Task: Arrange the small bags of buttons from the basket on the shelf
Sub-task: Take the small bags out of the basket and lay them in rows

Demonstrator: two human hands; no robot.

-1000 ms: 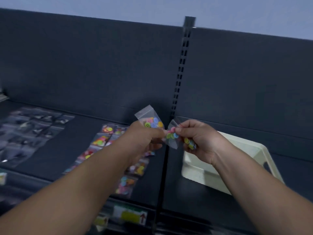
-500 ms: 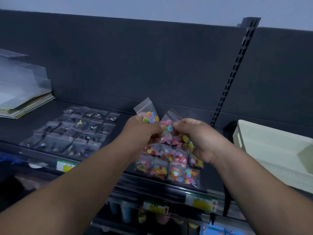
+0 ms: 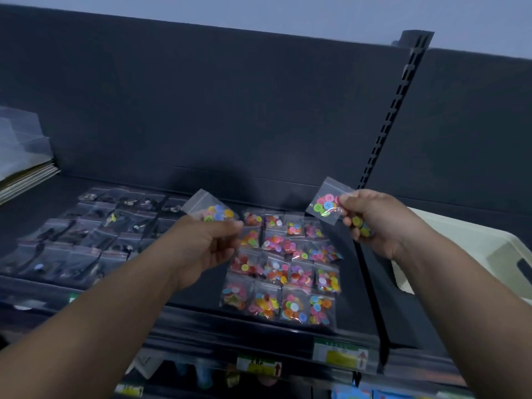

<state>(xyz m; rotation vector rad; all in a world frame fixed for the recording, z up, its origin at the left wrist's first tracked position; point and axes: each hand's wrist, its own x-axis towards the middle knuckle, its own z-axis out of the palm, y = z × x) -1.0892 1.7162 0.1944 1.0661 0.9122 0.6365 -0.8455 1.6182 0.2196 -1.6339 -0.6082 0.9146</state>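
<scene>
My left hand (image 3: 205, 246) pinches a small clear bag of coloured buttons (image 3: 211, 210) above the dark shelf (image 3: 201, 300). My right hand (image 3: 377, 223) pinches another bag of coloured buttons (image 3: 326, 204) between thumb and fingers, and a further bag of yellow-green buttons (image 3: 361, 224) is tucked in its palm. Between and below my hands, several bags of coloured buttons (image 3: 283, 269) lie in rows on the shelf. The cream basket (image 3: 466, 243) stands on the shelf to the right, behind my right forearm.
Rows of bags with dark buttons (image 3: 86, 234) lie on the shelf's left half. A stack of clear plastic folders (image 3: 20, 159) sits at far left. A slotted upright post (image 3: 388, 116) divides the dark back panels. Price labels (image 3: 339, 355) line the shelf's front edge.
My hands have drawn apart, each taking a bag with it; before they met at the middle. The view swung left, so the basket slid to the right edge.
</scene>
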